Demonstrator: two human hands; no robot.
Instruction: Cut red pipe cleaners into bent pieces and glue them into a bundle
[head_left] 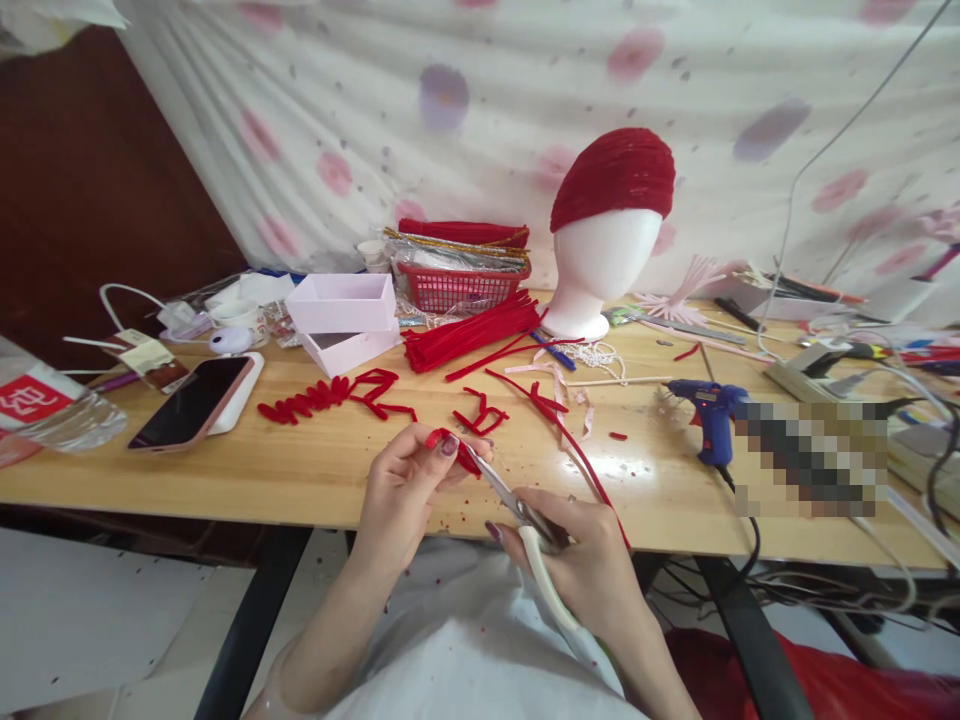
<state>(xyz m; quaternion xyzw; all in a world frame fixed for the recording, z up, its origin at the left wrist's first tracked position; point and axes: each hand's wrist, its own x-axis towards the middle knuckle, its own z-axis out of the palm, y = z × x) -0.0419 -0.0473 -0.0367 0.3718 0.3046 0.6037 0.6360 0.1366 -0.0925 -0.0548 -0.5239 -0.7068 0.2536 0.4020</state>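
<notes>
Near the table's front edge, my left hand (409, 485) pinches a short piece of red pipe cleaner (469, 458) between thumb and fingers. My right hand (581, 545) is wrapped round the pale handles of a pair of scissors (536, 530). The blades point up and left, with their tips at the red piece; whether they touch it I cannot tell. Beyond my hands lie a bent red pipe cleaner shape (480, 412), a row of fluffy red loops (304, 400) and a long red stem (574, 440).
A white foam head (600, 270) wears a red cap. Beside it are a bundle of red pipe cleaners (476, 330) and a red basket (465, 290). A blue glue gun (712, 415) with its cord lies right; a phone (195, 400), white boxes (345, 320) and a bottle (56, 405) stand left.
</notes>
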